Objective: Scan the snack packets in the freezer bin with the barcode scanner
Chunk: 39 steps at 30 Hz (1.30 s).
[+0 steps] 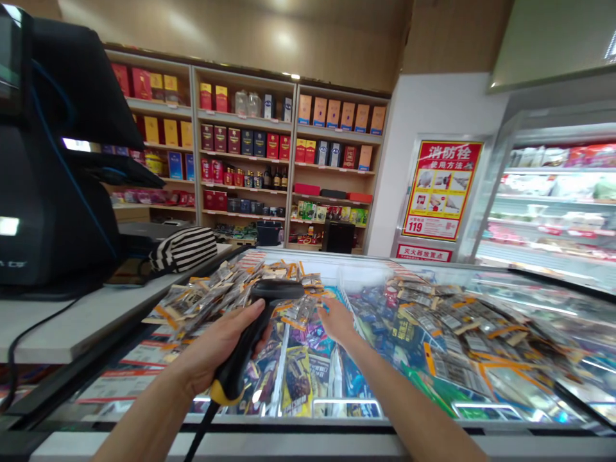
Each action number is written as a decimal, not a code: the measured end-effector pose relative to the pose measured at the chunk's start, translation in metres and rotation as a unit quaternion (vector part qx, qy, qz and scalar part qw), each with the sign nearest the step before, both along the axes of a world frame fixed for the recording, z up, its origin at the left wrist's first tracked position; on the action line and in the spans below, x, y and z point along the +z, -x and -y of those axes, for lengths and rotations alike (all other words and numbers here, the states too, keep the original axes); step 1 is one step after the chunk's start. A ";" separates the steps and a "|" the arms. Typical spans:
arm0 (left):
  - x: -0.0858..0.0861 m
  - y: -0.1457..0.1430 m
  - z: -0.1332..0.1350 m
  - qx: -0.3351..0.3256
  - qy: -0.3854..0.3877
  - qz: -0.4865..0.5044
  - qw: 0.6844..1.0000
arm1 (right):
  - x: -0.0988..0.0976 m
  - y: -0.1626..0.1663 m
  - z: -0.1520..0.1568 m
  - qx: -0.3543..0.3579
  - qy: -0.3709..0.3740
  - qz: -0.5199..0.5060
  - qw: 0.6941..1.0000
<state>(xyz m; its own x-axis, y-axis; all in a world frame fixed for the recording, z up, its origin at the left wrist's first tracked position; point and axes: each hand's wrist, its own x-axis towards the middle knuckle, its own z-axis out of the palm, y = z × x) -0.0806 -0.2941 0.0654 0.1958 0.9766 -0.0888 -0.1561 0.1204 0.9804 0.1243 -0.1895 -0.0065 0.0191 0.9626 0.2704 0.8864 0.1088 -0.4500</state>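
A big black till (58,167) stands on a white surface (43,324) at the left, by a stripy bag (188,249). Behind are shelves (194,122) of boxes and a red sign (440,189). Packs lie in a left heap (199,298) and a right heap (462,321) on the glass freezer (289,443). The left hand (219,343) has its fingers wrapped around a black scanner (248,340), which hides some of the left heap. The small packet (302,312) is beside the scanner's head, at the fingertips of the right hand (339,321). Those fingers look pinched on its edge, but it is blurry there.
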 end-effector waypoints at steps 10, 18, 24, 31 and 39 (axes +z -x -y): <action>-0.014 -0.038 -0.006 -0.050 0.042 -0.015 0.998 | -0.010 -0.164 0.062 -0.106 -0.038 0.098 0.989; -0.016 -0.063 -0.010 -0.082 0.034 -0.003 0.996 | -0.031 -0.193 0.092 -0.073 0.016 0.171 0.982; -0.015 -0.068 -0.006 -0.083 0.043 -0.008 0.996 | -0.019 -0.152 0.043 -0.085 0.027 0.139 0.986; -0.013 -0.064 -0.004 -0.077 0.038 -0.022 0.996 | 0.007 -0.159 0.003 -0.101 -0.028 0.068 0.992; -0.016 -0.074 -0.006 -0.059 0.055 -0.015 0.997 | 0.002 -0.197 0.012 -0.053 0.045 -0.041 0.997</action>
